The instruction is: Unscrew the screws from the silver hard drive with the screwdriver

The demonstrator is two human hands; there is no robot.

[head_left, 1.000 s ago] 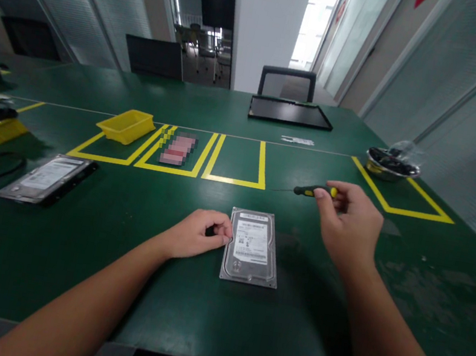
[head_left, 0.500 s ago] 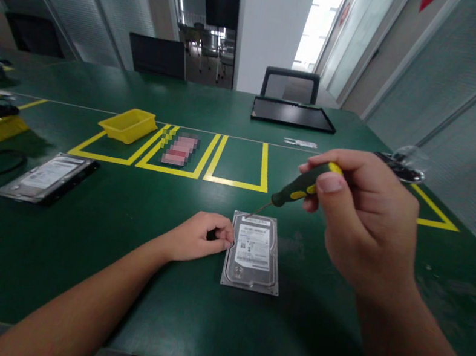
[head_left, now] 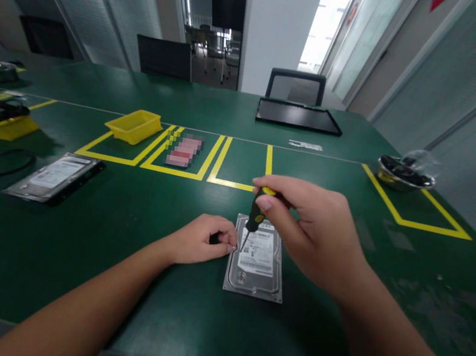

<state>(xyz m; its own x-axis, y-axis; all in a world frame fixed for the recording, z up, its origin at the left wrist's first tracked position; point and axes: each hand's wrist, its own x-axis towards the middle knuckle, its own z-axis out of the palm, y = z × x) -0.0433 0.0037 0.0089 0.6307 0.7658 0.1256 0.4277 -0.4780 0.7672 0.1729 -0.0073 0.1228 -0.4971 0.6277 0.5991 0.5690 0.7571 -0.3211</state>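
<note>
A silver hard drive with a white label lies flat on the green table. At its left edge my left hand is closed, thumb and fingertips pinched against the rim. My right hand is wrapped around a dark green and yellow screwdriver and partly covers the drive's upper right. The thin shaft points down, its tip over the left side of the drive close to my left fingertips. Whether the tip touches the drive, I cannot tell.
To the left lie a second hard drive and a black cable. A yellow tray, a blurred pinkish item and yellow tape outlines stand beyond. A metal bowl is at right, a dark flat panel at the back.
My right hand has moved left and down with the screwdriver, which is now more upright. Its tip has shifted from the drive's top end toward the middle of its left side. My left hand stays at the edge.
</note>
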